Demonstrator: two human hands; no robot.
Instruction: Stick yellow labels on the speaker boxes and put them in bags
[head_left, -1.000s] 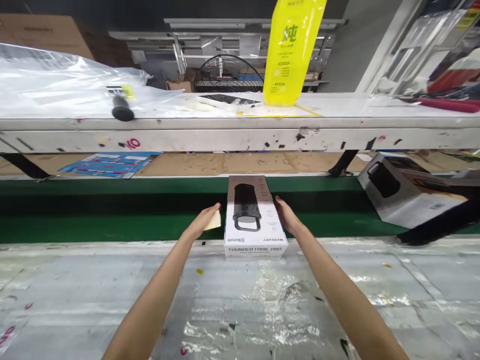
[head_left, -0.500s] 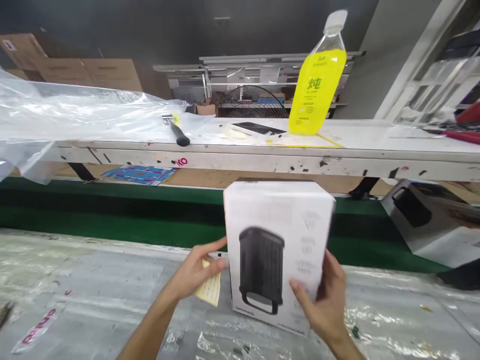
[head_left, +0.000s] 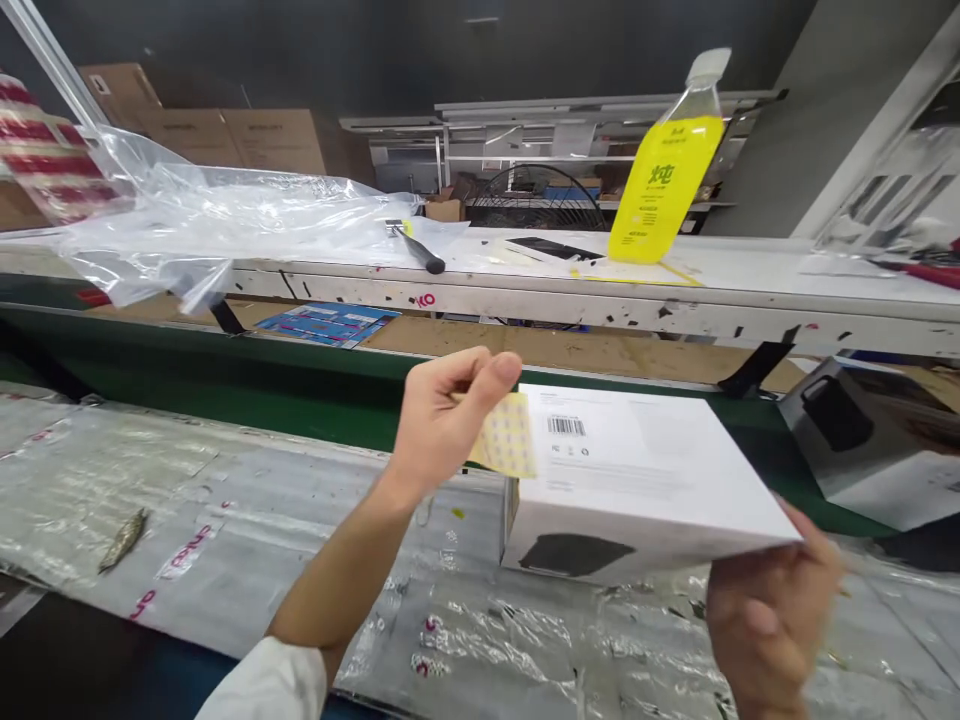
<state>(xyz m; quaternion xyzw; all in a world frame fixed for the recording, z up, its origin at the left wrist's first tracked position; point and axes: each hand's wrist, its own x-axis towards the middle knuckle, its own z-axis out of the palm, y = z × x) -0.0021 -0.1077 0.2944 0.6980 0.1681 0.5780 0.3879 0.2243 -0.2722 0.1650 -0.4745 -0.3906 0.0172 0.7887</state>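
Note:
My left hand (head_left: 442, 420) is raised over the bench, its fingers pinched on a small yellow sticker sheet (head_left: 508, 449). Just right of it is a white product box (head_left: 637, 470) with a barcode on its upper face and a dark speaker picture on its front. My right hand (head_left: 769, 615) grips the box's near right corner from below and holds it tilted above the plastic-covered bench (head_left: 225, 520). The sticker sheet overlaps the box's left edge.
A green conveyor belt (head_left: 262, 385) runs behind the bench, with a second speaker box (head_left: 870, 440) on it at right. On the white shelf (head_left: 525, 290) above stand a yellow bottle (head_left: 666, 180), a hammer (head_left: 420, 250) and loose clear plastic (head_left: 225, 215).
The box left the belt's edge, came toward me and turned so its barcode face is up. My left hand rose with the sticker sheet. The view swung left.

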